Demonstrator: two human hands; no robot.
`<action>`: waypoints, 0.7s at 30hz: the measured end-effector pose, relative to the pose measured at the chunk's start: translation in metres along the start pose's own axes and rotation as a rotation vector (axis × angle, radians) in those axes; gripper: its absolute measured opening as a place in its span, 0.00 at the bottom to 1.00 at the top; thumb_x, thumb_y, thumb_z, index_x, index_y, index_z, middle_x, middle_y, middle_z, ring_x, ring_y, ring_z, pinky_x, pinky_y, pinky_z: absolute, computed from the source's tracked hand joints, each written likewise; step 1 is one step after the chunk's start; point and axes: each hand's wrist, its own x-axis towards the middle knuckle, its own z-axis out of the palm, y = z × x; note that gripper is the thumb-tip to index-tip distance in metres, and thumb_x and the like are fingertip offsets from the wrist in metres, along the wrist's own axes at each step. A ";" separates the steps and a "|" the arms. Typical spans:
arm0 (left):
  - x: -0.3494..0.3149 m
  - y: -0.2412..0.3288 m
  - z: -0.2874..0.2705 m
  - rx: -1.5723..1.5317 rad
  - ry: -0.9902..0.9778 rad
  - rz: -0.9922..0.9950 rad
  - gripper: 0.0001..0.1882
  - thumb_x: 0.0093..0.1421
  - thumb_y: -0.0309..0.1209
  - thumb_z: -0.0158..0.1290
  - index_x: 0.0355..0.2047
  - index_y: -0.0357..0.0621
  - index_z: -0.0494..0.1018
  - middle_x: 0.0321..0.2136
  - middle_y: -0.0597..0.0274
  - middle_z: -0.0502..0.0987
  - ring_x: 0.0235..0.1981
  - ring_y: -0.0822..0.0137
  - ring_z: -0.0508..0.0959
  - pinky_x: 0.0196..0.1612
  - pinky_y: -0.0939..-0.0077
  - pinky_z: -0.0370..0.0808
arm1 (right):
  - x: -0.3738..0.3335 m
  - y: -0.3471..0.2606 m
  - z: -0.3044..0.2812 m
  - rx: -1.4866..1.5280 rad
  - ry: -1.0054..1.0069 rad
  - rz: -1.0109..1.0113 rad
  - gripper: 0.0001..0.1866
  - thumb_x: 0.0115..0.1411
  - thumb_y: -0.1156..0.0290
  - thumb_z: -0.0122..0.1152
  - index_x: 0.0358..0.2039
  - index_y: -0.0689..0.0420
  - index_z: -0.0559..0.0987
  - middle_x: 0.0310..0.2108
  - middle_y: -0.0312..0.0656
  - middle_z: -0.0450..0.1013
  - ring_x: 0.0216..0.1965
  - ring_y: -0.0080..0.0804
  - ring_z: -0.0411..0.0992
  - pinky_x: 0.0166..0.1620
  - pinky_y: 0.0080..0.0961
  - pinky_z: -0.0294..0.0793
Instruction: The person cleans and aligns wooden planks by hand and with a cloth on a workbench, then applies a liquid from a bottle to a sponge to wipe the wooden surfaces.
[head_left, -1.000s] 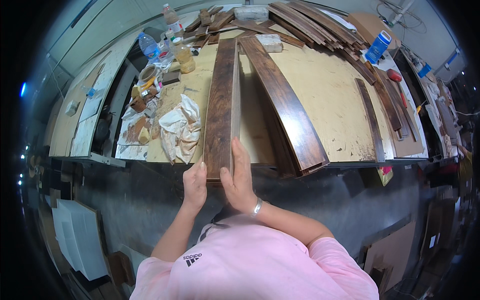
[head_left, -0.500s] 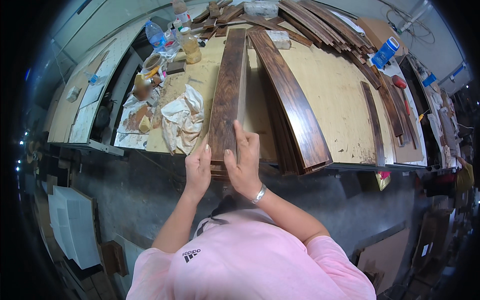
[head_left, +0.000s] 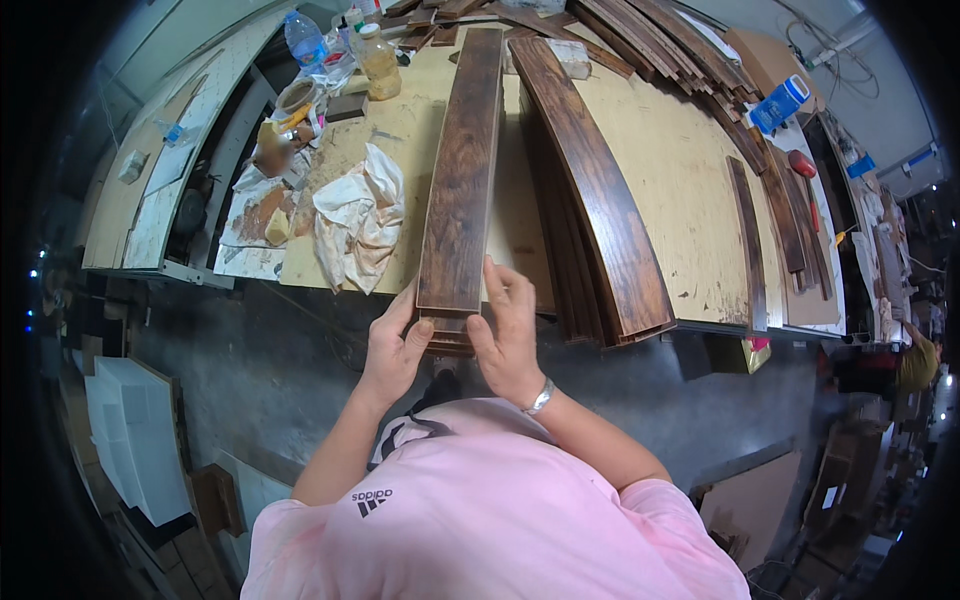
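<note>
- The left hand (head_left: pixel 393 345) and right hand (head_left: pixel 512 338) press the sides of a stack of dark brown wooden planks (head_left: pixel 470 130). Each grip is bent snugly around its side, thumbs near the front.
- The stack is over the counter (head_left: pixel 690 220), its near end poking past the edge.
- The ends don't line up, so a loose grip could let the top plank (head_left: pixel 455 220) slip.
- A sideways bump could knock the leaning plank pile (head_left: pixel 605 200) beside it.

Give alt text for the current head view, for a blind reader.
Left hand and right hand hold the near end of a dark plank stack at a workbench; a second stack lies to its right, a stained cloth to its left.
</note>
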 end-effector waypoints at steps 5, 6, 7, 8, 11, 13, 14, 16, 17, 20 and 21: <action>0.007 0.007 -0.002 0.031 -0.001 -0.091 0.25 0.69 0.41 0.51 0.54 0.28 0.70 0.50 0.44 0.76 0.51 0.59 0.77 0.55 0.69 0.70 | 0.004 -0.006 0.013 0.158 0.054 0.147 0.35 0.63 0.63 0.61 0.67 0.62 0.63 0.49 0.52 0.65 0.48 0.46 0.66 0.55 0.35 0.67; 0.008 0.006 -0.003 0.003 -0.003 -0.067 0.23 0.69 0.38 0.51 0.54 0.28 0.70 0.50 0.44 0.76 0.49 0.57 0.78 0.54 0.70 0.71 | 0.006 -0.008 0.010 0.172 0.042 0.165 0.35 0.62 0.63 0.61 0.67 0.62 0.63 0.49 0.52 0.65 0.49 0.46 0.66 0.55 0.35 0.66; 0.008 0.005 -0.003 0.028 -0.007 -0.041 0.22 0.69 0.37 0.51 0.54 0.28 0.70 0.49 0.45 0.77 0.48 0.58 0.78 0.53 0.70 0.71 | 0.006 -0.008 0.008 0.184 0.034 0.186 0.35 0.62 0.63 0.62 0.66 0.62 0.63 0.50 0.52 0.65 0.50 0.46 0.66 0.56 0.35 0.66; 0.005 0.004 -0.002 0.053 -0.011 -0.014 0.21 0.69 0.35 0.50 0.54 0.28 0.70 0.49 0.45 0.77 0.47 0.58 0.79 0.52 0.71 0.72 | 0.003 -0.007 0.009 0.153 0.041 0.154 0.35 0.62 0.64 0.62 0.66 0.63 0.63 0.50 0.53 0.65 0.50 0.47 0.66 0.56 0.36 0.66; -0.003 0.003 0.003 -0.020 -0.013 -0.039 0.18 0.68 0.28 0.49 0.54 0.28 0.69 0.49 0.47 0.77 0.45 0.63 0.79 0.51 0.73 0.73 | -0.007 -0.006 0.013 0.095 0.065 0.103 0.36 0.61 0.64 0.64 0.66 0.63 0.64 0.52 0.53 0.65 0.52 0.48 0.66 0.57 0.37 0.66; -0.003 0.008 0.002 -0.122 -0.005 -0.126 0.18 0.68 0.27 0.49 0.55 0.28 0.69 0.49 0.48 0.77 0.46 0.65 0.78 0.52 0.74 0.72 | -0.005 -0.007 0.018 0.112 0.083 0.112 0.36 0.60 0.64 0.64 0.65 0.63 0.64 0.53 0.53 0.65 0.53 0.49 0.65 0.57 0.37 0.65; 0.000 0.008 0.002 -0.148 -0.008 -0.149 0.19 0.67 0.27 0.51 0.55 0.27 0.69 0.50 0.49 0.77 0.47 0.67 0.77 0.52 0.75 0.72 | -0.005 -0.005 0.020 0.121 0.095 0.123 0.36 0.60 0.64 0.65 0.66 0.63 0.64 0.53 0.53 0.65 0.54 0.49 0.65 0.58 0.37 0.65; 0.001 0.000 0.002 -0.121 -0.013 -0.118 0.20 0.67 0.28 0.53 0.55 0.27 0.69 0.50 0.50 0.78 0.48 0.67 0.77 0.52 0.75 0.72 | -0.006 -0.003 0.021 0.113 0.097 0.136 0.36 0.60 0.64 0.65 0.65 0.63 0.64 0.53 0.53 0.65 0.54 0.49 0.65 0.58 0.37 0.65; 0.002 -0.002 0.001 -0.106 -0.013 -0.101 0.21 0.66 0.29 0.54 0.55 0.27 0.69 0.50 0.50 0.78 0.48 0.67 0.77 0.52 0.75 0.72 | -0.005 -0.002 0.021 0.111 0.097 0.138 0.36 0.60 0.65 0.65 0.65 0.63 0.64 0.53 0.54 0.65 0.54 0.48 0.65 0.58 0.37 0.65; -0.001 -0.003 0.000 -0.155 -0.026 -0.153 0.25 0.66 0.34 0.56 0.57 0.29 0.68 0.54 0.49 0.75 0.53 0.66 0.73 0.57 0.73 0.68 | -0.006 -0.006 0.015 0.195 0.089 0.205 0.36 0.59 0.65 0.67 0.64 0.65 0.65 0.52 0.53 0.65 0.54 0.48 0.65 0.58 0.35 0.65; -0.004 -0.005 0.001 -0.165 -0.020 -0.176 0.26 0.66 0.35 0.56 0.58 0.30 0.68 0.55 0.49 0.74 0.55 0.65 0.72 0.58 0.72 0.67 | -0.008 -0.007 0.014 0.215 0.089 0.217 0.36 0.58 0.65 0.67 0.64 0.65 0.66 0.52 0.53 0.65 0.53 0.48 0.66 0.58 0.35 0.65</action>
